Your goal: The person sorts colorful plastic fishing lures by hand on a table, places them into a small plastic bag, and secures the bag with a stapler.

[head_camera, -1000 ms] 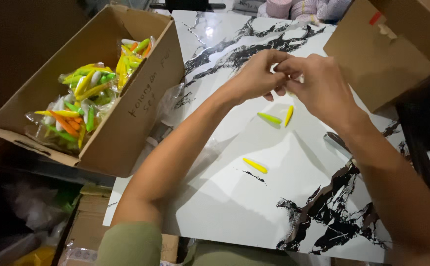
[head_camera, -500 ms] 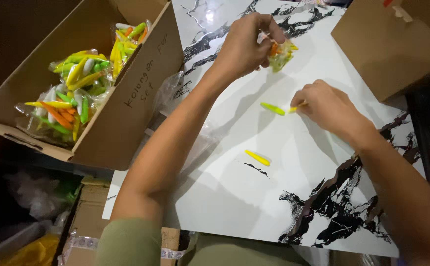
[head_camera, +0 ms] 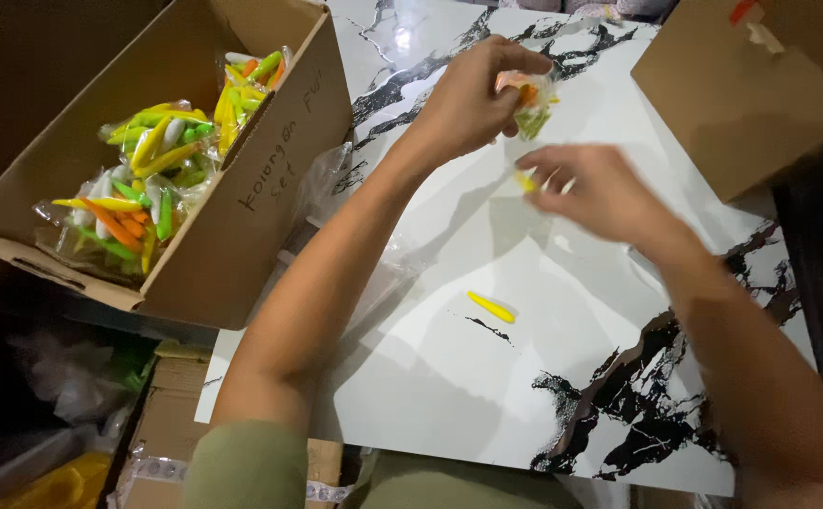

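Since half a second ago the right hand point(head_camera: 592, 193) has lifted off the counter point(head_camera: 449, 377) and swung up toward the small clear bag point(head_camera: 530, 106), and the green piece and yellow piece that lay under it are gone from the marble. That hand is blurred with motion; its fingers are curled, and a yellow piece point(head_camera: 525, 181) seems to be pinched at the fingertips, though the blur makes it hard to be sure. The left hand point(head_camera: 472, 99) is raised over the far part of the counter, thumb and fingers pinching the top of the small clear bag, which hangs just above the right hand and shows orange, green and yellow pieces inside. One more yellow tapered piece point(head_camera: 491, 307) lies alone on the white, black-veined surface, nearer the person and well apart from both hands. At the left an open cardboard box point(head_camera: 242, 217) sits partly on the counter's edge, filled with clear bags of green, yellow, orange and white pieces point(head_camera: 138, 193). A second cardboard box point(head_camera: 741, 104) stands at the far right.
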